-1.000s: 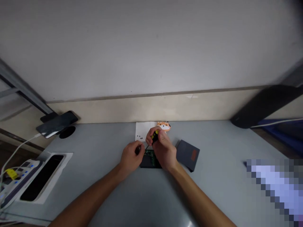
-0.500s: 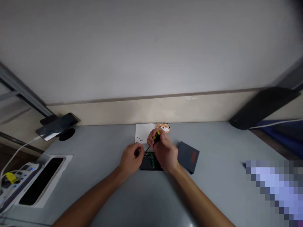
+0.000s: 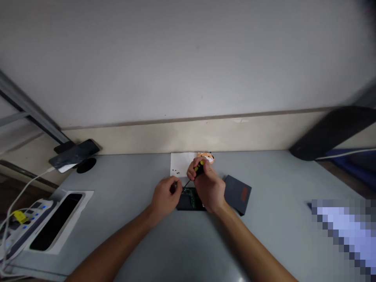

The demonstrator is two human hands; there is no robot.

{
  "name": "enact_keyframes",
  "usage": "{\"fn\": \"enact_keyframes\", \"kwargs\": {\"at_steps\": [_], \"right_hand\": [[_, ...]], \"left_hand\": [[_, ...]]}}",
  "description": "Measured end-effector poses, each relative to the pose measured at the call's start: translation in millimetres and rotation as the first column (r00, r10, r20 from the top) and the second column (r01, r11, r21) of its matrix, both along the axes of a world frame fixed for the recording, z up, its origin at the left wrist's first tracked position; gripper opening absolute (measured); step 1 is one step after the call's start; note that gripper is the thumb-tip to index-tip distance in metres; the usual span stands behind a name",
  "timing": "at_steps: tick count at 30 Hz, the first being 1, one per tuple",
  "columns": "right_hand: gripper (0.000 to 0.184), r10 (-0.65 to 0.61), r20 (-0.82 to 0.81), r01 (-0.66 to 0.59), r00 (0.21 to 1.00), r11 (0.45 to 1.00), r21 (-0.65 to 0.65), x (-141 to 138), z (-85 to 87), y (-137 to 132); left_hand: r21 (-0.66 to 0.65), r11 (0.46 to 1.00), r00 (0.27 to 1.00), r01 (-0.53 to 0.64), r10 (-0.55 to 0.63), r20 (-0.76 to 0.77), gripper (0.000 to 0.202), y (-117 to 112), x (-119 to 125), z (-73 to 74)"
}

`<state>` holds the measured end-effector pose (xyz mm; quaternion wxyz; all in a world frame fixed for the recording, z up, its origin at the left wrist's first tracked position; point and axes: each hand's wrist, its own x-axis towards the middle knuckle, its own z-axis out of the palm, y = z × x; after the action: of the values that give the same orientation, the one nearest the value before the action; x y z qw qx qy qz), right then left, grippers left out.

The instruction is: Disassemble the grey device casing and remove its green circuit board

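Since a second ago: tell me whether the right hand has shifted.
No. The right hand keeps the screwdriver just in front of the white paper; only the camera drifted.

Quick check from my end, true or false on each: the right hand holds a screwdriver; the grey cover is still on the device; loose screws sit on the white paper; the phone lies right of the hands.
1. The right hand holds a yellow-and-black screwdriver. True.
2. The grey cover sits on the device. False: it lies beside it on the table, right of the hand, and green circuit board shows.
3. Small dark screws sit on the white paper. True.
4. The phone lies right of the hands. False: far left, by the wall.
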<state>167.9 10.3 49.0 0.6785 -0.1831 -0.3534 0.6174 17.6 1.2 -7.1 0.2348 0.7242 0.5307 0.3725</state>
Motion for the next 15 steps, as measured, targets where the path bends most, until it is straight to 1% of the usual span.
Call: {"fn": "enact_keyframes", "kwargs": {"at_steps": [4,8,11,15], "right_hand": [[0.028,-0.013,-0.013,0.013,1.0,1.0,0.007,1.0,4.9,-3.4],[0.028,-0.033,-0.008,0.033,0.999,0.999,0.003,7.5,9.7,-2.4],[0.027,-0.064,-0.059,0.063,0.996,0.998,-0.012,13.5,13.3,-1.0],[0.029,-0.097,-0.121,0.093,0.988,0.995,-0.042,19.4,18.6,-1.4]], "left_hand": [[0.004,1.0,1.0,-0.007,0.007,0.021,0.022,-0.1,-0.7,-1.9],[0.075,0.997,0.999,-0.006,0.002,0.045,0.017,0.8,-1.0,-5.9],[0.137,0.99,0.998,0.033,-0.04,0.043,0.013,1.5,-0.8,-7.1],[0.175,0.98,0.994,0.095,-0.104,0.043,0.014,1.5,-0.9,-4.9]]}}
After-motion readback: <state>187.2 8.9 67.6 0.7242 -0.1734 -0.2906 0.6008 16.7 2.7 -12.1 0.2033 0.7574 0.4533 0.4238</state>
